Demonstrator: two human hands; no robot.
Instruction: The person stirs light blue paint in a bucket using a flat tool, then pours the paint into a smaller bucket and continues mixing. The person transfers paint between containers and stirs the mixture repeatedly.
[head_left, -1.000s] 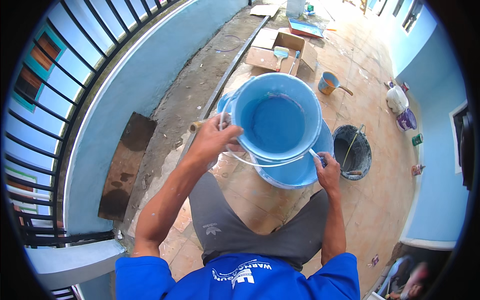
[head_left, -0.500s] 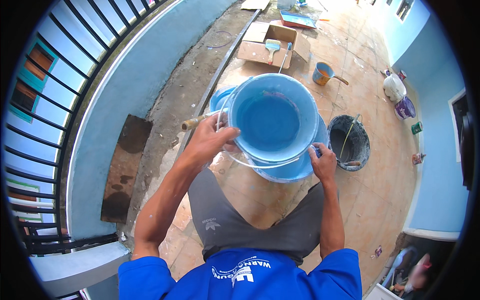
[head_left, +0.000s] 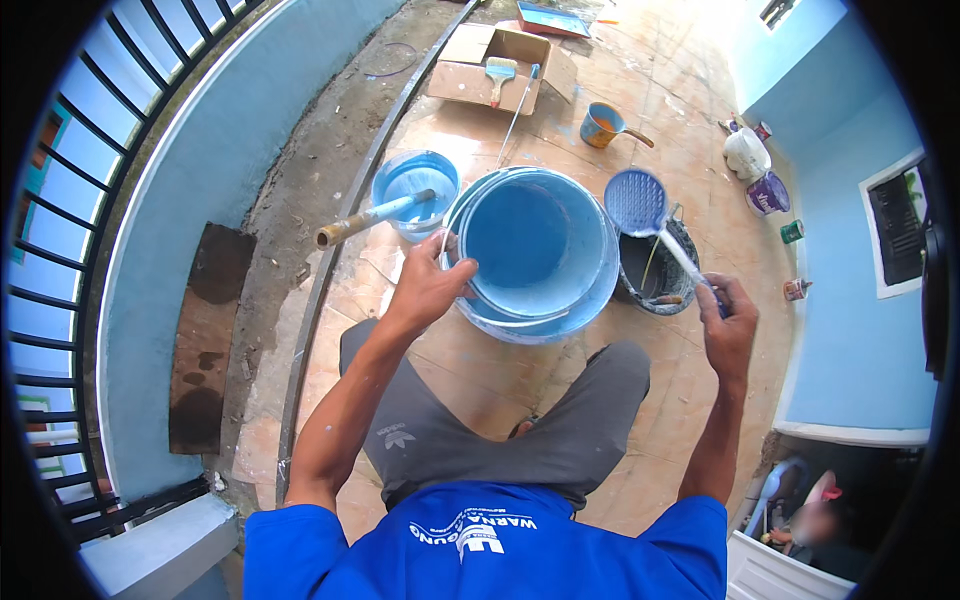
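Observation:
A light blue bucket [head_left: 530,292] with blue paint inside is in front of me, over a larger blue tub [head_left: 545,328]. My left hand [head_left: 432,285] grips the bucket's left rim, thumb inside and fingers outside. My right hand [head_left: 732,318] is closed round the pale handle of a blue-purple strainer [head_left: 636,200]. The strainer's perforated bowl is raised above the far side of a black bucket [head_left: 690,290], right of the blue one. Beyond my left hand, a stick [head_left: 365,218] with a worn wooden end lies across a smaller blue pail [head_left: 412,160].
Farther off are a cardboard box [head_left: 470,85] with a wide brush [head_left: 500,75] on it, a paint tray [head_left: 552,18] and an orange-and-blue dipper [head_left: 605,125]. Paint containers [head_left: 768,193] line the right wall. A low blue wall [head_left: 215,170] and railing run along the left.
My right hand has moved right from the bucket's edge, and the strainer now shows in it. The blue bucket now sits lower, over the tub, with my left hand still on its rim.

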